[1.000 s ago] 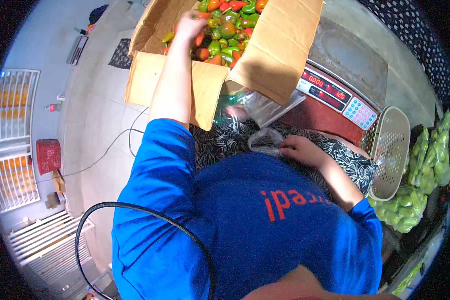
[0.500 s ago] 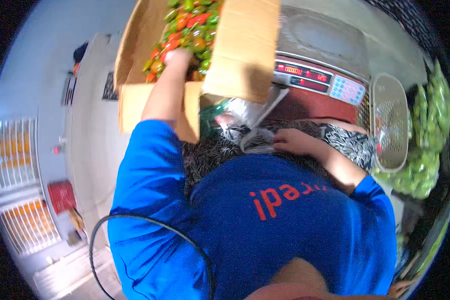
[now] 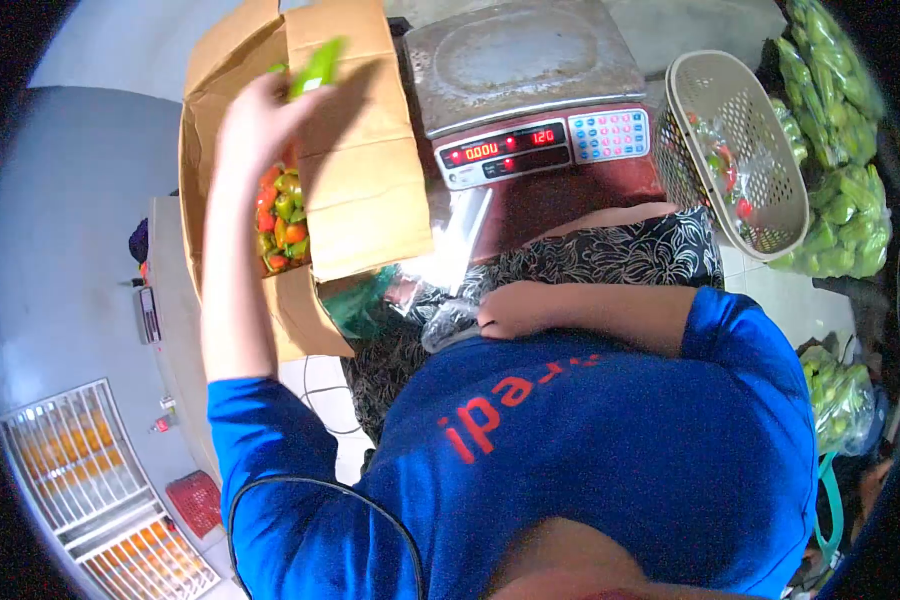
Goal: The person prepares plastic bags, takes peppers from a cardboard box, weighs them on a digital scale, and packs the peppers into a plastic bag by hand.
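The left hand (image 3: 268,108) is up over the cardboard box (image 3: 362,165), with a long green pepper (image 3: 318,68) held between thumb and fingers, so its grip is closed on it. The pepper is in the air, just above the inside of the big flap. Picking out a pepper looks like the step in hand, and moving it from there calls for a light pinch and enough room to miss the flap. More red, green and orange peppers (image 3: 286,215) lie in the box below. The right hand (image 3: 518,308) is low, near the blue shirt (image 3: 610,430), with its fingers together on a crumpled clear bag (image 3: 450,325); I cannot tell how wide the bag's mouth is. Beside the box is a scale (image 3: 610,137) with red lit numbers. Past it, a pale basket (image 3: 760,140) with holes leans next to bagged green vegetables (image 3: 850,215)
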Action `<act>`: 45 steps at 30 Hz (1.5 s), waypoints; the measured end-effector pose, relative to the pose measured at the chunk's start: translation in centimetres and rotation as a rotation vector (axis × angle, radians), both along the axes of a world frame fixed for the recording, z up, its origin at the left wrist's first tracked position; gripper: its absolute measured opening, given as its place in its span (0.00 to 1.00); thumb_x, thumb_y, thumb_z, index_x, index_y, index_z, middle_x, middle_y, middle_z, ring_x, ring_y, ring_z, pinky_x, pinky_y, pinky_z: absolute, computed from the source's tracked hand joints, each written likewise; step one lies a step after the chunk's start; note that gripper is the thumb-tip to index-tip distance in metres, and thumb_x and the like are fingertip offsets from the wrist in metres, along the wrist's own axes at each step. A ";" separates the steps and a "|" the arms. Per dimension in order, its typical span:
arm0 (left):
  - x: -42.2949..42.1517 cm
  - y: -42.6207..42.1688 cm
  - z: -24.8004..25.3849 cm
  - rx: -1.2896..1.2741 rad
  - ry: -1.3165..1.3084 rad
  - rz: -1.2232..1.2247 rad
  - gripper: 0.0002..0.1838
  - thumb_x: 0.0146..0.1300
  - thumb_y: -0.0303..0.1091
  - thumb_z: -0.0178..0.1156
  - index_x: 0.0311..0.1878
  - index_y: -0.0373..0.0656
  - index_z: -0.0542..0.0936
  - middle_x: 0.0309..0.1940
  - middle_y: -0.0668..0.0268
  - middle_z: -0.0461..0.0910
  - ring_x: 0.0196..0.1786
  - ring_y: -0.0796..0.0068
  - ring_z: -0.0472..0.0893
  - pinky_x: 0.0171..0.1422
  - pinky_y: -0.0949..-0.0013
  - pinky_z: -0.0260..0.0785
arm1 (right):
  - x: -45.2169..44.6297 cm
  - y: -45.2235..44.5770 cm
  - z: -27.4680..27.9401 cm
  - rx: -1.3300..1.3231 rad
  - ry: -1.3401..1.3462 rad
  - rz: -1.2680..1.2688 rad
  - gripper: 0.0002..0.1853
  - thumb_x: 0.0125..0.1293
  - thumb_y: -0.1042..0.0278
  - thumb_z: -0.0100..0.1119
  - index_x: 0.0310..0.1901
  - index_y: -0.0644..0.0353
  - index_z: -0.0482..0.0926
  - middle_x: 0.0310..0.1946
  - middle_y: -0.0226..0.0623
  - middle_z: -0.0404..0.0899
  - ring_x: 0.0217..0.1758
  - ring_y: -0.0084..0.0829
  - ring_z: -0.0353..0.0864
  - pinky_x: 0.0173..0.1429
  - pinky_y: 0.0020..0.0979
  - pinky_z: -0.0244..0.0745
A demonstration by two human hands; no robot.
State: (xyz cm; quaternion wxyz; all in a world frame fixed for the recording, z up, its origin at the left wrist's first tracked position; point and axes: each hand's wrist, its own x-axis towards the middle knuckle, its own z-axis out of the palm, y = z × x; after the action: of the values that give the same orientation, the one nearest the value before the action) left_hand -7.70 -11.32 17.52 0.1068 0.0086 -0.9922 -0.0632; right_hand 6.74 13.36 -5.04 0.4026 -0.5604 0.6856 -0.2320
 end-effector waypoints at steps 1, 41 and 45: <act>-1.3 3.1 -0.8 -0.003 -0.126 -0.016 0.33 0.48 0.60 0.62 0.47 0.39 0.79 0.34 0.51 0.81 0.40 0.59 0.82 0.46 0.59 0.72 | -0.1 0.0 -0.1 -0.024 -0.018 -0.006 0.16 0.61 0.57 0.49 0.36 0.62 0.79 0.37 0.48 0.77 0.42 0.48 0.77 0.49 0.42 0.72; -9.4 10.4 -14.6 0.930 0.218 0.019 0.32 0.47 0.48 0.64 0.56 0.43 0.73 0.55 0.46 0.64 0.61 0.52 0.65 0.66 0.59 0.59 | -3.2 1.3 0.3 0.005 -0.192 -0.116 0.22 0.64 0.49 0.50 0.43 0.62 0.79 0.40 0.51 0.78 0.46 0.50 0.77 0.52 0.43 0.71; -4.0 5.3 -10.3 0.872 0.495 -0.334 0.22 0.51 0.42 0.62 0.49 0.45 0.77 0.45 0.50 0.75 0.54 0.55 0.73 0.57 0.61 0.66 | -3.3 1.5 0.6 0.013 -0.188 -0.143 0.17 0.64 0.56 0.53 0.43 0.63 0.78 0.39 0.47 0.79 0.45 0.42 0.77 0.52 0.37 0.71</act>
State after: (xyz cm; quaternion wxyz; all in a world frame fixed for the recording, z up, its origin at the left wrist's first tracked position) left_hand -11.74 -6.03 7.20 0.3130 -0.1211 -0.8067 -0.4865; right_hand 3.44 14.81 -4.42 0.4512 -0.4834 0.6843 -0.3073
